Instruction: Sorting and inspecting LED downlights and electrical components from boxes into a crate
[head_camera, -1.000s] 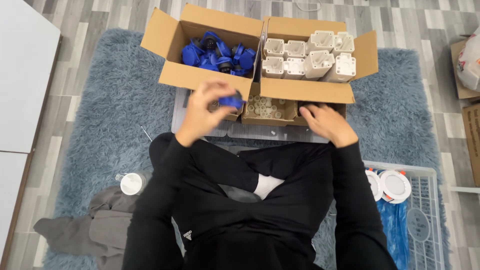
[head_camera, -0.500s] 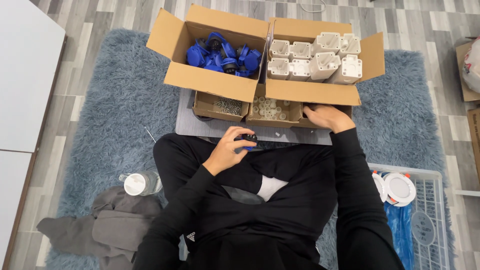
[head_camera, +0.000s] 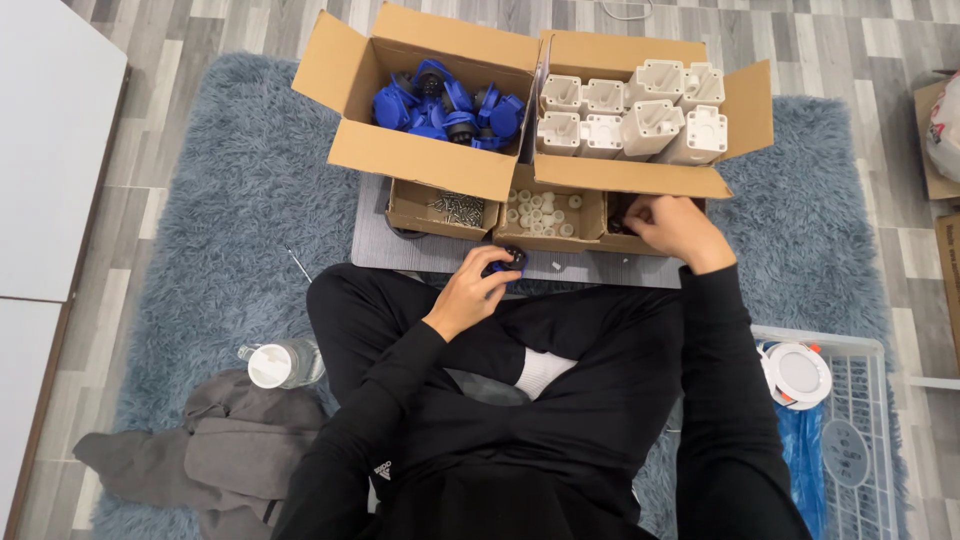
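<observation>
**Blue part in your left hand, right hand in the end tray**

Head view, looking down at your lap. You sit cross-legged on a blue-grey rug (head_camera: 210, 230) with a grey board (head_camera: 400, 250) in front of your knees.

Left hand (head_camera: 475, 290): fingers curled shut around a small blue and black part (head_camera: 507, 262), held at the near edge of the board, just below the middle tray. The part sits at your fingertips, thumb side up; most of it is hidden by the fingers.

Right hand (head_camera: 672, 225): reaching into the small right-hand tray (head_camera: 618, 222), fingers bent down inside it. Cannot tell whether they hold anything.

Around the hands: the middle tray (head_camera: 542, 212) holds small white round pieces; the left tray (head_camera: 440, 208) holds metal screws. Behind them, one open carton of blue parts (head_camera: 445, 105) and one open carton of white moulded blocks (head_camera: 635, 115), side by side and touching.

Off to your left, a clear bottle (head_camera: 282, 362) lies near a grey cloth (head_camera: 215, 450). A white wire basket (head_camera: 850, 430) stands at your right.
</observation>
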